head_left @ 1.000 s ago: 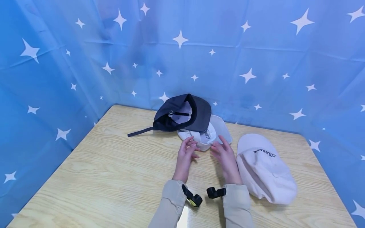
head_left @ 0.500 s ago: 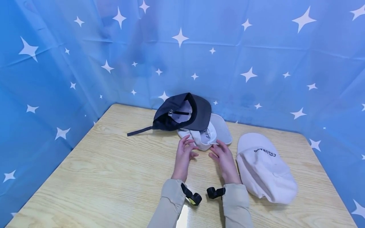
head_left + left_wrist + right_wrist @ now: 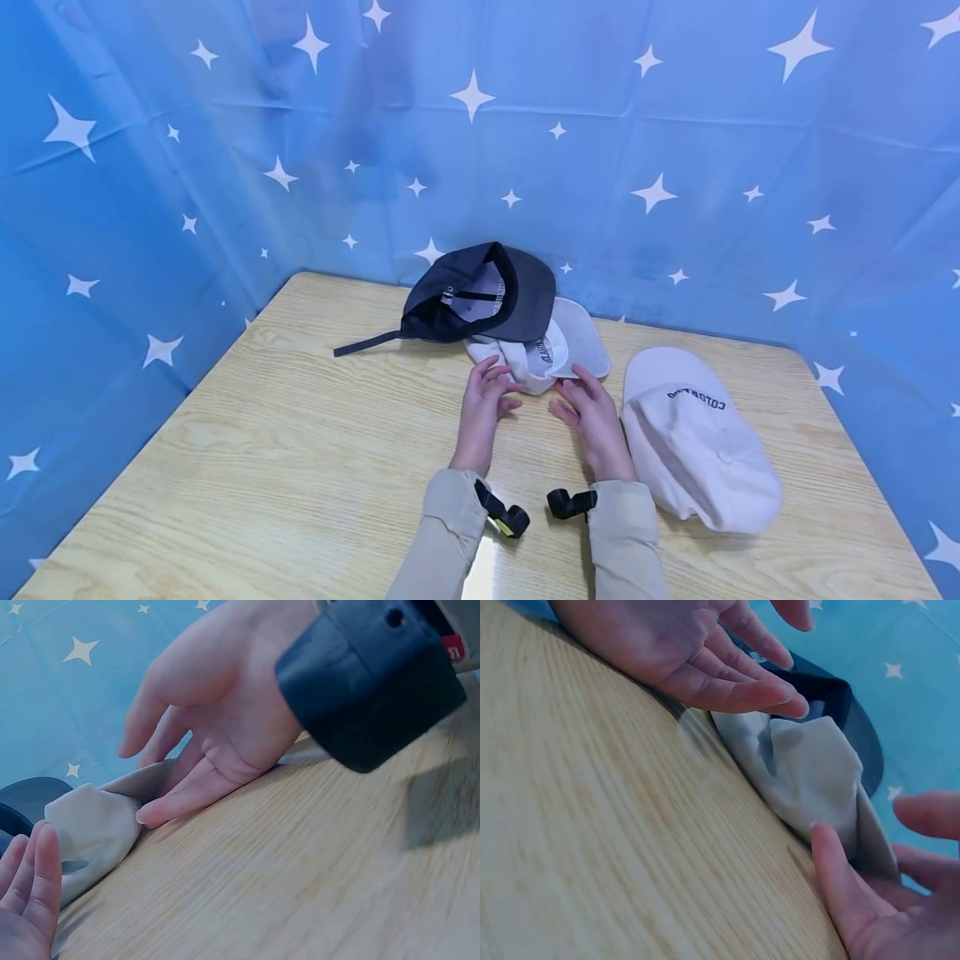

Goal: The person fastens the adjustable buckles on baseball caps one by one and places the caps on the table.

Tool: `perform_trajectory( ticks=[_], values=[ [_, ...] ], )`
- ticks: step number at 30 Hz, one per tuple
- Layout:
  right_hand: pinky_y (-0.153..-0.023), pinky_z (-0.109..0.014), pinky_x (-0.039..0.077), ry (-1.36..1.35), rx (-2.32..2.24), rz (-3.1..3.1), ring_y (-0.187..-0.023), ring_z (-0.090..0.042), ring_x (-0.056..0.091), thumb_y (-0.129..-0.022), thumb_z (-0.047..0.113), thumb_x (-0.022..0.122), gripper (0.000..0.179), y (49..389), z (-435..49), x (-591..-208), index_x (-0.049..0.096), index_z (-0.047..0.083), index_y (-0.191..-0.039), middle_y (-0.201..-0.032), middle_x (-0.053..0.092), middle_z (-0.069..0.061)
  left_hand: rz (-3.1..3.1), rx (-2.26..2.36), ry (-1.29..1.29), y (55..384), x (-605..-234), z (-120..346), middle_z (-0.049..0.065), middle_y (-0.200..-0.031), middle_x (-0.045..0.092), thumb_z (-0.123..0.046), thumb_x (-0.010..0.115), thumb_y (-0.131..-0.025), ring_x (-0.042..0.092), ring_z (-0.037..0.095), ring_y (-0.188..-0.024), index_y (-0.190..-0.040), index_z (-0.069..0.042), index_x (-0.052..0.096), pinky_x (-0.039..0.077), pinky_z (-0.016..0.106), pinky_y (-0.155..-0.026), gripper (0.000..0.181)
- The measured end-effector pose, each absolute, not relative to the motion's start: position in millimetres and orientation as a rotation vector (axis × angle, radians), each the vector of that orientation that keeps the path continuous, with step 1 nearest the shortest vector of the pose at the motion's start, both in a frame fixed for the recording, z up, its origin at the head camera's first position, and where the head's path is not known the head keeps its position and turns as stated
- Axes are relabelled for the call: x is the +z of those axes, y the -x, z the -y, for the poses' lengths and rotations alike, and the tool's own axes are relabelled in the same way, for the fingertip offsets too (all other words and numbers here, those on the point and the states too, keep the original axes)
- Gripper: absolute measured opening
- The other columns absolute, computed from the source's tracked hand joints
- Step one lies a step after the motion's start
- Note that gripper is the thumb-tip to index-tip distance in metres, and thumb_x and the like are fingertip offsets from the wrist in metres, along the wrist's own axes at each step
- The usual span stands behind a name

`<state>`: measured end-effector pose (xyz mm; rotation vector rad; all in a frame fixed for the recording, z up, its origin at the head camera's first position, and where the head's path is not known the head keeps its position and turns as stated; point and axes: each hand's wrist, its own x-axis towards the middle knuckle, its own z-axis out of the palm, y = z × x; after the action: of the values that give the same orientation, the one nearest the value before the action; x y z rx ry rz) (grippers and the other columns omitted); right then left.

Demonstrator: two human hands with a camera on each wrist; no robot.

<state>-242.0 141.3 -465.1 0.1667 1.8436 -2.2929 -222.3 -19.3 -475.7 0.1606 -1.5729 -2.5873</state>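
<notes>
- One starred blue curtain, well beyond the fingertips.
- Wooden table, beneath the fingers; probably smooth enough for cloth to slide on.
- COLORADO cap, out to the right of the fingers, near side slumped into a deep fold; probably light and soft.
- Dark cap, beyond the left fingers, hollow side showing, resting partly on the pale cap; likely to slip or tip at any tug from below.
- Pale cap, just ahead of and between the two sets of fingertips, creased, hollow side partly in sight. Judged light, not fragile, hardly slippery, but limp in the crown and easy to crumple. Better hold: brim in the right fingers, near edge of the crown in the left, with a gentle, level lift because of the load on top.
- Right hand, fingers loosely parted around the brim's near corner; no firm pinch to be seen, exact contact impossible to tell.
- Left hand, fingers relaxed and slightly apart, close by the crown's left side; nothing pinched, touch not certain.
- Brim, at the right fingertips; probably the stiffest part, hence the surest handle.
- Strap of the dark cap, beyond and left of the left fingers; likely floppy, poor for lifting.
</notes>
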Motion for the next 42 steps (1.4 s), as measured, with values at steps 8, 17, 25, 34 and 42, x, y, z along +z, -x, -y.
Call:
perform_trajectory(
  ticks=[8,17,25,34,42],
  values=[
    [-0.086,-0.032,0.045,-0.197,-2.319,-1.843,-0.114,-0.028,0.042,-0.093,0.012,0.047,0.05,243,-140,-465,0.026,0.007,-0.138,-0.124,0.039,-0.018,1.569,-2.617,-0.096,224,-480,20,0.012,-0.123,0.05,-0.015,0.048,-0.091,0.053,0.035,-0.102,-0.13,-0.005,0.04,0.046,0.044,-0.082,0.041],
    [-0.086,-0.032,0.045,-0.198,-2.337,-1.84,-0.114,-0.03,0.043,-0.093,0.013,0.047,0.048,242,-141,-466,0.028,0.006,-0.137,-0.121,0.039,-0.02,1.294,-2.727,-0.113,230,-482,35,0.016,-0.131,0.038,-0.021,0.046,-0.093,0.049,0.033,-0.109,-0.133,-0.008,0.034,0.046,0.038,-0.083,0.044],
    [-0.086,-0.031,0.045,-0.179,-2.33,-1.841,-0.116,-0.027,0.042,-0.095,0.016,0.042,0.045,241,-141,-466,0.028,0.007,-0.137,-0.126,0.035,-0.019,1.202,-2.681,-0.146,238,-478,57,0.005,-0.143,0.023,-0.014,0.046,-0.091,0.039,0.032,-0.119,-0.138,-0.014,0.032,0.041,0.042,-0.088,0.049],
    [-0.078,-0.032,0.049,-0.196,-2.28,-1.94,-0.089,-0.023,0.058,-0.095,0.018,0.044,0.037,242,-145,-466,0.04,0.006,-0.129,-0.105,0.052,-0.018,1.145,-2.726,-0.158,249,-479,75,0.007,-0.145,0.011,-0.016,0.046,-0.092,0.038,0.032,-0.12,-0.141,-0.019,0.024,0.043,0.033,-0.076,0.054],
    [-0.064,-0.027,0.051,-0.182,-2.259,-2.041,-0.068,-0.013,0.057,-0.094,0.023,0.045,0.033,242,-145,-464,0.048,0.005,-0.122,-0.087,0.057,-0.01,1.161,-2.763,-0.147,253,-479,80,0.006,-0.144,0.019,-0.013,0.049,-0.091,0.042,0.027,-0.119,-0.142,-0.011,0.02,0.041,0.027,-0.073,0.058]
  ],
)
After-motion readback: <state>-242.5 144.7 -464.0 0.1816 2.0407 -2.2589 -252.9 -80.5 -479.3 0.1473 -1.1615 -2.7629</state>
